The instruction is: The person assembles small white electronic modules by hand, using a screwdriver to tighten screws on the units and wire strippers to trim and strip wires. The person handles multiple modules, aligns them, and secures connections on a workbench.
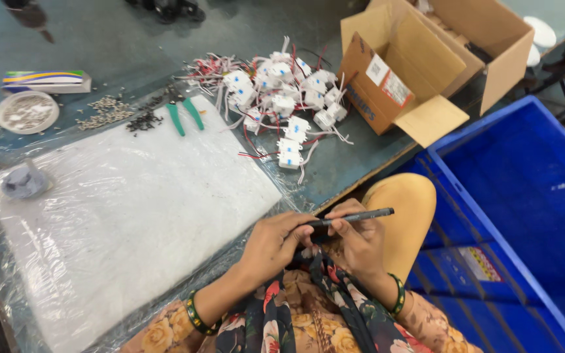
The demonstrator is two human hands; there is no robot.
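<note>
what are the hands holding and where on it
Both hands hold a slim dark pen. The right hand pinches it near the middle of the barrel; the left hand has its fingertips at the pen's left end. Its right end sticks out free.

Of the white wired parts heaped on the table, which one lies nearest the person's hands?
The white part at the heap's near tip, just off the foam sheet corner. The rest lie farther back, toward the cardboard box.

Single head-worn view, steeply downward, close over the lap, facing across the worktable (132,216)
</note>
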